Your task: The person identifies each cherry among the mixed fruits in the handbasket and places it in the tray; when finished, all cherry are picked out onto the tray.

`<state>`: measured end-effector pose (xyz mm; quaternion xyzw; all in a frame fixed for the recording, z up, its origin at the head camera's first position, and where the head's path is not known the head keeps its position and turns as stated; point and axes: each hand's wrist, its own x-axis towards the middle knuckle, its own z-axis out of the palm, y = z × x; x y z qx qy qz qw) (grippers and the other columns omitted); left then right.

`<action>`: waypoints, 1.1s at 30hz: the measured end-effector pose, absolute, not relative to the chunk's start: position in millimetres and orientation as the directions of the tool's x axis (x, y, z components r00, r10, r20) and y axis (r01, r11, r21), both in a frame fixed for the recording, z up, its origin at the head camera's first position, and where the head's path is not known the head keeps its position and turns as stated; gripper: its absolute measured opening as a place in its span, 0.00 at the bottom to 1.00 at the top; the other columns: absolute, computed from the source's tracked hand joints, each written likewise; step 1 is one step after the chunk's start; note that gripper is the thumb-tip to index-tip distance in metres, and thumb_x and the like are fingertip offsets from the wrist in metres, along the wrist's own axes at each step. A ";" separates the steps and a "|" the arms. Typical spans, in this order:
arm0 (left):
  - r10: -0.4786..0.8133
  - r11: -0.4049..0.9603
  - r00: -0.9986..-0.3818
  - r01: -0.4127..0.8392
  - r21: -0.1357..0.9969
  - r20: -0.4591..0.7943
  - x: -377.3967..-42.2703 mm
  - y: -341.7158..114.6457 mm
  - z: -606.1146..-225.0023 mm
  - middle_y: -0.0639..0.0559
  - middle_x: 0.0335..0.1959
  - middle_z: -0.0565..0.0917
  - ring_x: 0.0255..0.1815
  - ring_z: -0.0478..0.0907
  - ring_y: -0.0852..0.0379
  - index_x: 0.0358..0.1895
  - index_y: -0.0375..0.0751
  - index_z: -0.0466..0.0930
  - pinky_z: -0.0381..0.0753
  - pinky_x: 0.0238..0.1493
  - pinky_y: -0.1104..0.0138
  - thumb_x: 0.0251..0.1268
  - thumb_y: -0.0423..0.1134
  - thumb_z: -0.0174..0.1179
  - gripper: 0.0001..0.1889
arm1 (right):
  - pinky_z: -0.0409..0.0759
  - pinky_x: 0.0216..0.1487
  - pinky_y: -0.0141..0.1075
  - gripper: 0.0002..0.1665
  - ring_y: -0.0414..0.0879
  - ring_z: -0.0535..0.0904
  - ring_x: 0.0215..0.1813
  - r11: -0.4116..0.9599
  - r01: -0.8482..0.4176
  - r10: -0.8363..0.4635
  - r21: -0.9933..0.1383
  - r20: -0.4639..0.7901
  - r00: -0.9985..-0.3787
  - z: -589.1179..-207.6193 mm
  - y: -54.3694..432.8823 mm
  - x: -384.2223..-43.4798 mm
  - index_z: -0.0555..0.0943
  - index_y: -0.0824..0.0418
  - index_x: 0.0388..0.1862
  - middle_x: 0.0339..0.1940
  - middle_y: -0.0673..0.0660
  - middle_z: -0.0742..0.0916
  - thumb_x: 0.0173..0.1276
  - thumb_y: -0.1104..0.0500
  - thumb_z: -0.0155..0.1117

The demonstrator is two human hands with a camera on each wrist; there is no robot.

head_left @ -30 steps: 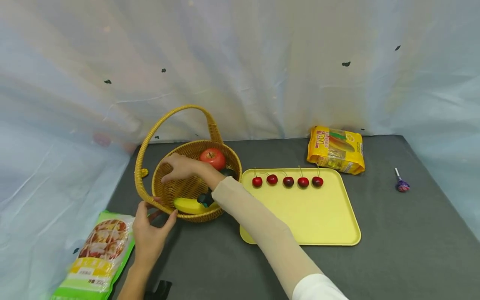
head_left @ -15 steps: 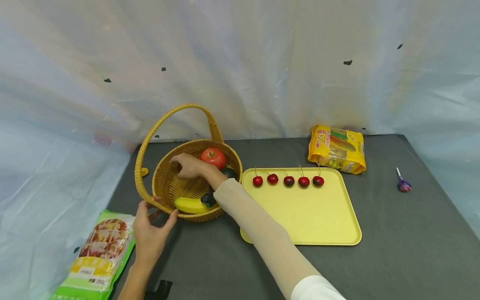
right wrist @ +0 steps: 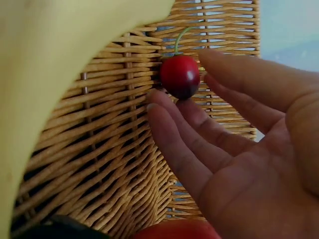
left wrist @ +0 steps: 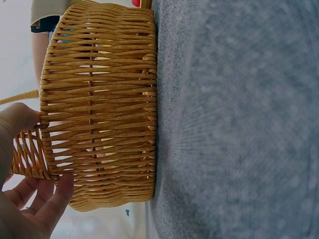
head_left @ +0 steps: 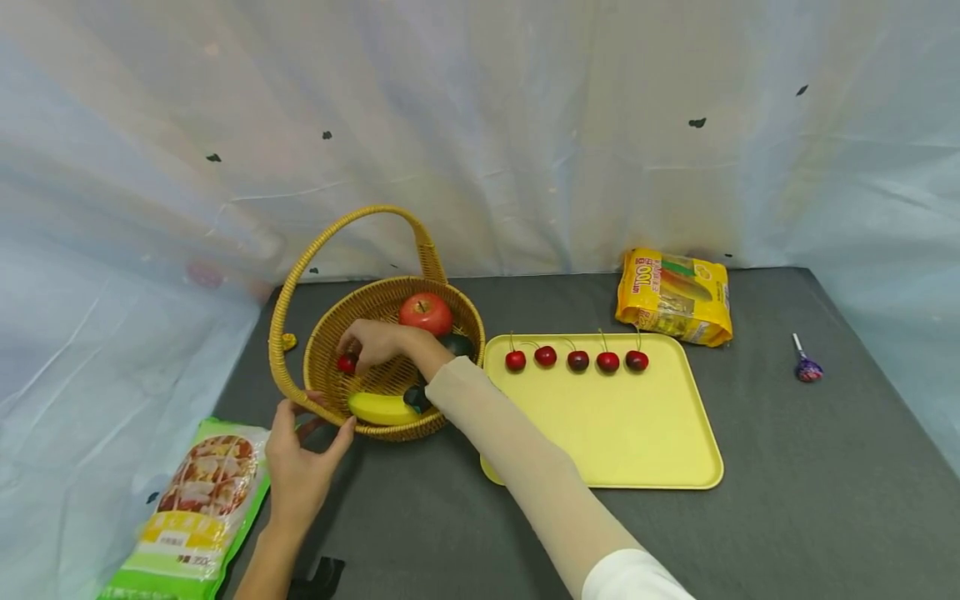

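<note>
In the head view, a round wicker basket (head_left: pixel 468 310) with a tall handle stands left of centre. My left hand (head_left: pixel 303 462) holds its near-left rim at the handle's foot, thumb and fingers spread either side; the left wrist view shows this hand (left wrist: pixel 37 199) at the woven rim. My right hand (head_left: pixel 375 343) reaches inside the basket. In the right wrist view its thumb and fingertips pinch a dark red cherry (right wrist: pixel 179 75) with a green stem, close to the woven wall. A banana (head_left: pixel 382 409), a red apple (head_left: pixel 425 313) and a dark green fruit (head_left: pixel 457 344) lie in the basket.
Right of the basket, a yellow tray (head_left: pixel 600 433) bears a row of several cherries (head_left: pixel 577 361) along its far edge. A yellow candy bag (head_left: pixel 675 297) lies behind it, a lollipop (head_left: pixel 807 367) far right. A green food bag (head_left: pixel 198 508) lies at left.
My right hand has shifted slightly right and lower inside the basket. A cherry now shows at its fingertips. The left hand stays on the rim.
</note>
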<state>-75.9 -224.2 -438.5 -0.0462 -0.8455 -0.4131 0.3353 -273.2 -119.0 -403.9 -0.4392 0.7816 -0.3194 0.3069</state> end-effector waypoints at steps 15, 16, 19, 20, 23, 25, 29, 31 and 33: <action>-0.202 0.650 -0.781 0.345 0.678 0.591 -77.7 -233.6 -449.9 0.34 0.48 0.78 0.48 0.74 0.53 0.53 0.24 0.74 0.76 0.46 0.83 0.43 0.17 0.74 0.29 | 0.81 0.46 0.31 0.17 0.43 0.79 0.49 0.409 -0.443 -0.901 -0.798 -0.275 -0.337 -405.8 -122.9 -266.0 0.83 0.64 0.54 0.52 0.56 0.84 0.67 0.66 0.69; -0.202 0.652 -0.781 0.344 0.676 0.591 -77.7 -233.6 -449.7 0.34 0.48 0.78 0.48 0.74 0.53 0.53 0.24 0.74 0.76 0.46 0.83 0.43 0.17 0.74 0.29 | 0.81 0.46 0.31 0.16 0.42 0.79 0.49 0.407 -0.443 -0.903 -0.799 -0.279 -0.326 -406.1 -123.8 -265.2 0.83 0.63 0.54 0.52 0.55 0.84 0.67 0.66 0.69; -0.201 0.654 -0.781 0.343 0.674 0.591 -77.3 -232.8 -448.5 0.34 0.47 0.77 0.47 0.74 0.51 0.52 0.24 0.74 0.76 0.46 0.83 0.43 0.17 0.74 0.28 | 0.81 0.42 0.32 0.14 0.43 0.79 0.43 0.406 -0.446 -0.906 -0.798 -0.287 -0.310 -406.9 -125.4 -262.7 0.84 0.63 0.51 0.47 0.54 0.84 0.67 0.67 0.69; -0.200 0.655 -0.781 0.343 0.674 0.592 -77.1 -232.2 -447.6 0.34 0.46 0.77 0.46 0.75 0.49 0.52 0.24 0.74 0.76 0.46 0.83 0.43 0.17 0.74 0.28 | 0.81 0.41 0.33 0.13 0.43 0.79 0.41 0.408 -0.443 -0.905 -0.798 -0.290 -0.310 -406.9 -125.8 -262.2 0.84 0.64 0.50 0.45 0.54 0.84 0.67 0.67 0.68; -0.197 0.656 -0.778 0.348 0.670 0.596 -75.9 -229.1 -443.3 0.33 0.46 0.77 0.45 0.74 0.45 0.51 0.23 0.73 0.75 0.46 0.84 0.43 0.16 0.73 0.27 | 0.81 0.37 0.35 0.10 0.44 0.78 0.35 0.399 -0.450 -0.909 -0.799 -0.283 -0.305 -405.7 -125.7 -261.3 0.84 0.67 0.47 0.39 0.54 0.85 0.67 0.68 0.68; -0.197 0.656 -0.775 0.351 0.668 0.601 -74.4 -225.8 -438.7 0.33 0.45 0.76 0.45 0.74 0.43 0.50 0.22 0.73 0.74 0.46 0.85 0.44 0.15 0.72 0.27 | 0.80 0.36 0.35 0.09 0.44 0.78 0.34 0.388 -0.458 -0.914 -0.799 -0.271 -0.301 -403.8 -124.9 -261.5 0.84 0.68 0.45 0.37 0.54 0.85 0.67 0.68 0.68; -0.197 0.660 -0.769 0.355 0.663 0.608 -73.0 -221.6 -432.5 0.31 0.45 0.76 0.44 0.74 0.44 0.50 0.21 0.73 0.75 0.46 0.84 0.44 0.15 0.71 0.26 | 0.81 0.39 0.37 0.10 0.47 0.80 0.38 0.347 -0.461 -0.927 -0.817 -0.226 -0.299 -396.2 -119.0 -263.9 0.84 0.70 0.48 0.42 0.57 0.87 0.69 0.69 0.65; -0.197 0.658 -0.769 0.357 0.663 0.608 -73.9 -224.1 -435.8 0.33 0.45 0.77 0.45 0.75 0.47 0.50 0.22 0.73 0.76 0.46 0.84 0.43 0.15 0.72 0.27 | 0.83 0.43 0.39 0.12 0.48 0.82 0.41 0.325 -0.448 -0.930 -0.833 -0.197 -0.309 -390.9 -114.0 -265.9 0.84 0.70 0.52 0.46 0.59 0.87 0.71 0.69 0.62; -0.194 0.656 -0.770 0.359 0.664 0.608 -74.6 -226.4 -438.4 0.34 0.45 0.77 0.45 0.75 0.48 0.51 0.23 0.73 0.77 0.46 0.82 0.43 0.15 0.73 0.27 | 0.84 0.47 0.40 0.14 0.47 0.83 0.45 0.289 -0.456 -0.936 -0.842 -0.149 -0.318 -386.2 -108.0 -268.9 0.83 0.70 0.54 0.48 0.59 0.87 0.72 0.68 0.61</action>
